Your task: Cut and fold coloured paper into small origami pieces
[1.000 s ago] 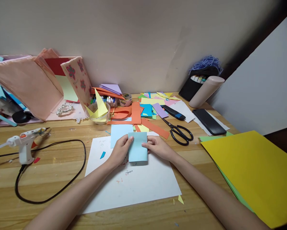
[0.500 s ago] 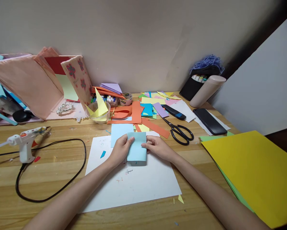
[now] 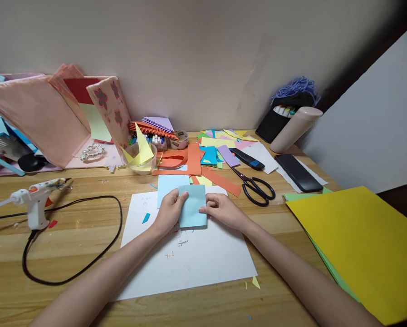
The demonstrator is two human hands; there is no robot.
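A folded piece of light blue paper [image 3: 193,208] is held up over a large white sheet [image 3: 189,272]. My left hand [image 3: 169,210] grips its left side, thumb on the front and fingers hidden behind. At the right edge, my right hand [image 3: 223,210] pinches the paper between thumb and curled fingers. Behind my left hand, another light blue sheet [image 3: 165,185] lies partly on the white one. A small blue scrap [image 3: 146,218] rests on the white sheet to the left.
A glue gun [image 3: 36,204] with a looped black cord stands at left. Black scissors [image 3: 257,188], a utility knife [image 3: 247,159] and a phone [image 3: 298,172] lie right of orange paper cutouts [image 3: 193,159]. Yellow sheets [image 3: 360,245] overlap green ones at the right. A plastic cup [image 3: 140,163] holds yellow scraps.
The folded light blue paper has shifted slightly up and left with both hands. Its bottom edge now looks flatter. Both hands keep their grip.
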